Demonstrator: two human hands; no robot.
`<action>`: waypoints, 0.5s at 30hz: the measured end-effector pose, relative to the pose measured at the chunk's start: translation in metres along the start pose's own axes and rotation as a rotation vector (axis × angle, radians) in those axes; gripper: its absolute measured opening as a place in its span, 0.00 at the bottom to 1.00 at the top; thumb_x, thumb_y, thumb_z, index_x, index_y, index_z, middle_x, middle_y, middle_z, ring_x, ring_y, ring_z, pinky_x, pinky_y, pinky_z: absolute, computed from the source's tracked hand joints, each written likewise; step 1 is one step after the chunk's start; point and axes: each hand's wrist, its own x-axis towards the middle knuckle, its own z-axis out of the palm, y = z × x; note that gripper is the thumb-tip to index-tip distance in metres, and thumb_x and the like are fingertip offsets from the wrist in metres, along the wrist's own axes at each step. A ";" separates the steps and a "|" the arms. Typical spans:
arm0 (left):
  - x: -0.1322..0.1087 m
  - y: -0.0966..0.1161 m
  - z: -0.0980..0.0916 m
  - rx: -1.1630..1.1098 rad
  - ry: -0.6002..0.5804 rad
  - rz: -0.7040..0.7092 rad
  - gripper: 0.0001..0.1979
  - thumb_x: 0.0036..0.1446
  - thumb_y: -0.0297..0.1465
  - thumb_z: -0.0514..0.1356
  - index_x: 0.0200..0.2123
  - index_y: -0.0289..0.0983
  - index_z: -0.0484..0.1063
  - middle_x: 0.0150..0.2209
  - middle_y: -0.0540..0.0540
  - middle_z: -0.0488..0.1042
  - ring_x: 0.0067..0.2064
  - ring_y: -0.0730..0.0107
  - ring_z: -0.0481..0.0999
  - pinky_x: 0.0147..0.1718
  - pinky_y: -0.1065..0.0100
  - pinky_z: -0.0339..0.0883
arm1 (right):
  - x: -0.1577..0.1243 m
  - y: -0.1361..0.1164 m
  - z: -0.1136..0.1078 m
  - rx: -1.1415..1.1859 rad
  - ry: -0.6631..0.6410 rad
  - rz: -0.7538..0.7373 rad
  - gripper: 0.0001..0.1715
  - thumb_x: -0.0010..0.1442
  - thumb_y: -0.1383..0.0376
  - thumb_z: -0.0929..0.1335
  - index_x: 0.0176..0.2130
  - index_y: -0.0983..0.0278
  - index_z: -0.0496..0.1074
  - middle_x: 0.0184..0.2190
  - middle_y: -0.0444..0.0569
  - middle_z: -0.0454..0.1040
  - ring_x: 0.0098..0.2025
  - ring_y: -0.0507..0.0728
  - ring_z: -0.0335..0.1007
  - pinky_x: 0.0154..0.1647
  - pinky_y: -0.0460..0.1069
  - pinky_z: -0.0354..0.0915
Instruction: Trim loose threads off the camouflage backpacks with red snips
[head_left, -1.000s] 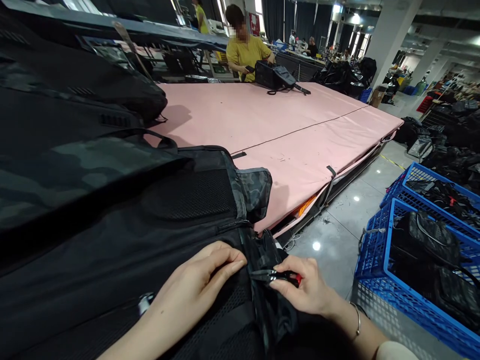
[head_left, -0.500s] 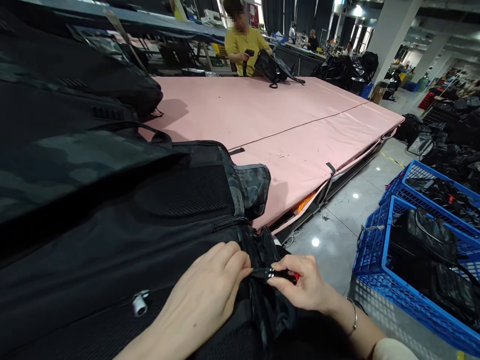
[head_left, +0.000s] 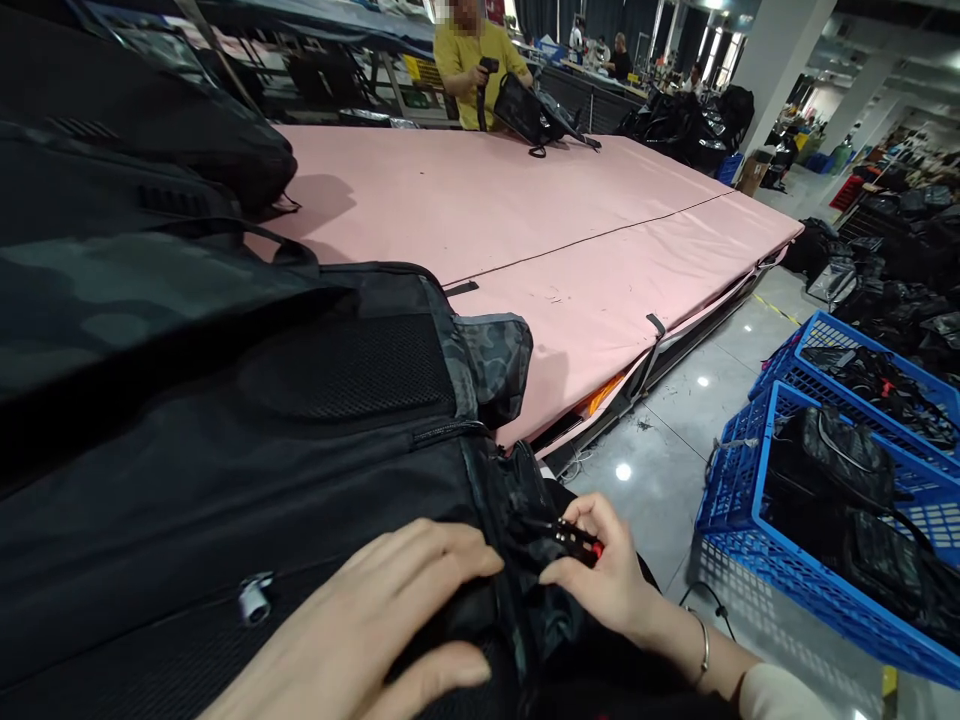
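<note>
At black backpack (head_left: 285, 480) | left hand (head_left: 375, 605) — pinch now loosened | right hand (head_left: 611, 580) — snips (head_left: 574, 538)

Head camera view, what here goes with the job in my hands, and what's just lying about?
Part of the job:
black-and-camouflage bag, beneath your left hand
red-and-black hand tool, probably snips, in your right hand

Apparently just lying about:
front blue crate
dark bags inside it
dark strip on the pink table
</note>
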 end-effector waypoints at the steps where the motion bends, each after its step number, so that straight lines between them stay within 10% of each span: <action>1: -0.002 0.001 0.002 0.068 -0.004 0.061 0.17 0.59 0.49 0.56 0.47 0.51 0.73 0.44 0.50 0.76 0.45 0.62 0.74 0.44 0.66 0.68 | -0.002 0.001 0.001 -0.017 0.016 0.029 0.21 0.45 0.61 0.76 0.32 0.59 0.61 0.18 0.33 0.57 0.20 0.48 0.50 0.20 0.45 0.48; 9: 0.034 -0.011 0.022 0.321 0.027 0.159 0.21 0.65 0.42 0.46 0.26 0.41 0.69 0.25 0.50 0.69 0.27 0.67 0.69 0.25 0.66 0.59 | 0.020 0.009 0.006 0.013 0.086 0.009 0.12 0.51 0.64 0.70 0.31 0.60 0.60 0.22 0.36 0.61 0.23 0.48 0.54 0.23 0.44 0.54; 15: 0.073 -0.011 0.008 0.345 -0.004 -0.001 0.18 0.61 0.45 0.50 0.29 0.41 0.72 0.30 0.50 0.72 0.25 0.71 0.70 0.21 0.71 0.55 | 0.070 -0.008 -0.003 0.072 0.092 -0.059 0.17 0.45 0.61 0.72 0.29 0.60 0.60 0.23 0.36 0.63 0.24 0.49 0.56 0.25 0.44 0.56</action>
